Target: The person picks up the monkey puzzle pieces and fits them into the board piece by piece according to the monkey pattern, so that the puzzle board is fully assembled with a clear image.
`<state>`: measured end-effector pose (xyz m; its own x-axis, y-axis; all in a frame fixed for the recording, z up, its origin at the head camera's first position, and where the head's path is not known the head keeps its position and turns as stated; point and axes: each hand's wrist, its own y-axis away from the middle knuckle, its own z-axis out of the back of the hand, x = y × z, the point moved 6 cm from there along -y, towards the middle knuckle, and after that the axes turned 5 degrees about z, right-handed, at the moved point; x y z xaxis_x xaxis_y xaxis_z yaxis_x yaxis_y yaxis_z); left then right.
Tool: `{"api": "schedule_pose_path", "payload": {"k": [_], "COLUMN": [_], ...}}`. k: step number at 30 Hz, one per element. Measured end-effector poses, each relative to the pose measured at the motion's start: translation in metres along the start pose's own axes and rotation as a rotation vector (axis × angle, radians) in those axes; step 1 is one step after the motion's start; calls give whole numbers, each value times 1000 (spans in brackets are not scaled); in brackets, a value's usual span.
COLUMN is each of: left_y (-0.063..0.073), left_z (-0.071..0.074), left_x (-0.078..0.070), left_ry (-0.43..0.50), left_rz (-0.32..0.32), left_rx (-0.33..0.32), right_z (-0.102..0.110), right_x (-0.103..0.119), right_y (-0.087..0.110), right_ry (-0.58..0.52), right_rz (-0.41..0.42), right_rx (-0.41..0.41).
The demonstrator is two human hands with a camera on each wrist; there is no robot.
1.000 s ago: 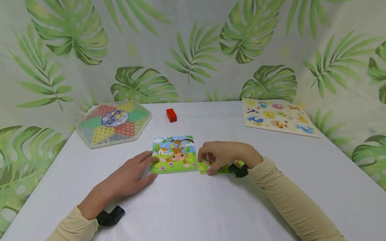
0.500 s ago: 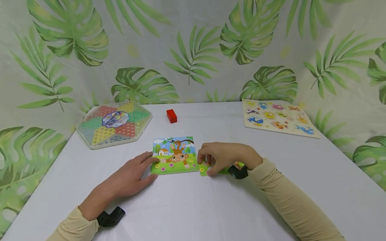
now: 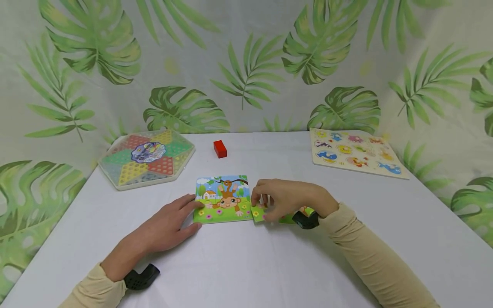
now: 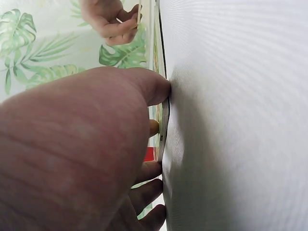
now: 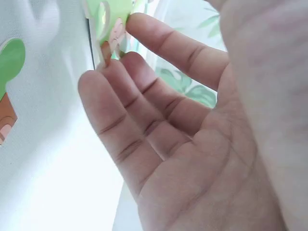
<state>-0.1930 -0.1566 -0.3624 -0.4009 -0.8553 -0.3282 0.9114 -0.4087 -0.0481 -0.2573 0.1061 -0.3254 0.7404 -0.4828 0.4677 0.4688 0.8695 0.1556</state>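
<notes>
A square monkey jigsaw puzzle [image 3: 221, 199] lies flat at the middle of the table. My left hand [image 3: 169, 222] rests at its left edge, index fingertip on top and thumb at the near corner; in the left wrist view the thumb [image 4: 156, 86] lies low along the thin board. My right hand [image 3: 286, 196] pinches a green flowered puzzle piece [image 3: 256, 214] between thumb and fingers, right at the puzzle's lower right corner. In the right wrist view that puzzle piece [image 5: 113, 29] stands at the fingertips. Another puzzle piece [image 5: 9, 62], green and brown, lies on the cloth under that hand.
At the back left lies a hexagonal Chinese checkers board [image 3: 148, 160]. A red block [image 3: 220, 149] sits behind the puzzle. The wooden sea-animal peg board [image 3: 356, 154] is at the back right. A leaf-print curtain [image 3: 246, 64] closes off the back of the white table.
The pinched puzzle piece has tilted and shifted slightly left, its corner now at the puzzle's edge; the right hand moved with it. My left hand has stayed in place.
</notes>
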Motion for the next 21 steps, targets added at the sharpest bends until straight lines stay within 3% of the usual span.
{"api": "schedule_pose_path", "payload": {"k": [21], "left_y": [0], "left_z": [-2], "left_x": [3], "left_ry": [9], "left_rz": [46], "left_rx": [36], "right_z": [19], "right_x": [20], "right_y": [-20], "right_ry": [97], "right_rz": [85], "right_rx": [-76]}}
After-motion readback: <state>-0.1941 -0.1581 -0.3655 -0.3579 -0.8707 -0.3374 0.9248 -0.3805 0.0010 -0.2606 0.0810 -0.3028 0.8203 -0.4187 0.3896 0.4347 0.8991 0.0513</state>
